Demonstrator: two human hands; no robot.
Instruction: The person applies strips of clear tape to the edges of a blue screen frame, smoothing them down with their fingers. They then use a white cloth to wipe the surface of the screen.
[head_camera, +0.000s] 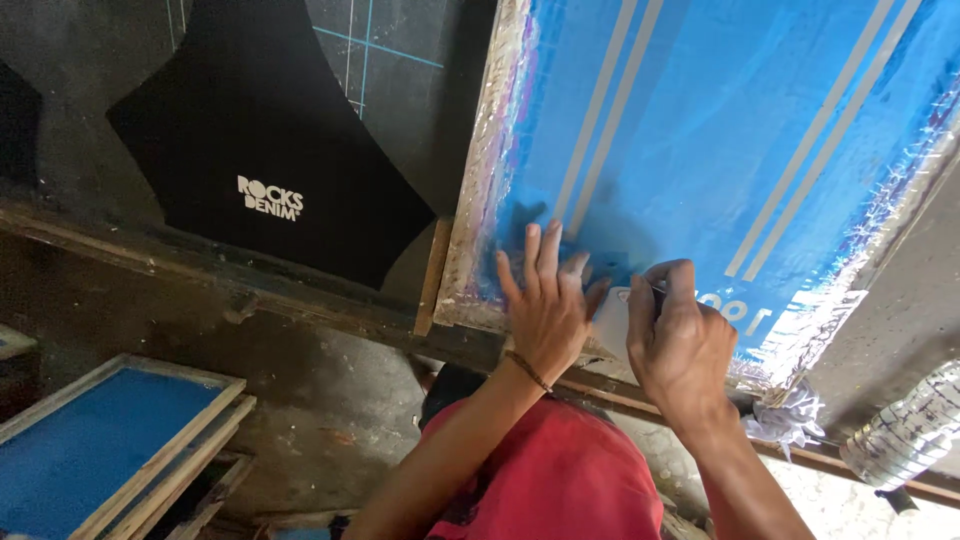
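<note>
1. Our left hand (545, 300) lies flat, fingers spread, on the blue screen (700, 130), at its near edge, gripping nothing.
2. Our right hand (678, 335) is clenched on a small pale scrap (612, 322), just beside the left; whether it is tape or a card, we cannot tell.
3. In our judgement, the left should keep the mesh steady while the right works slowly, pressing evenly.
4. Black fabric (265, 150) lies on the bench left of both hands; spare frames (110, 450) sit below.
</note>
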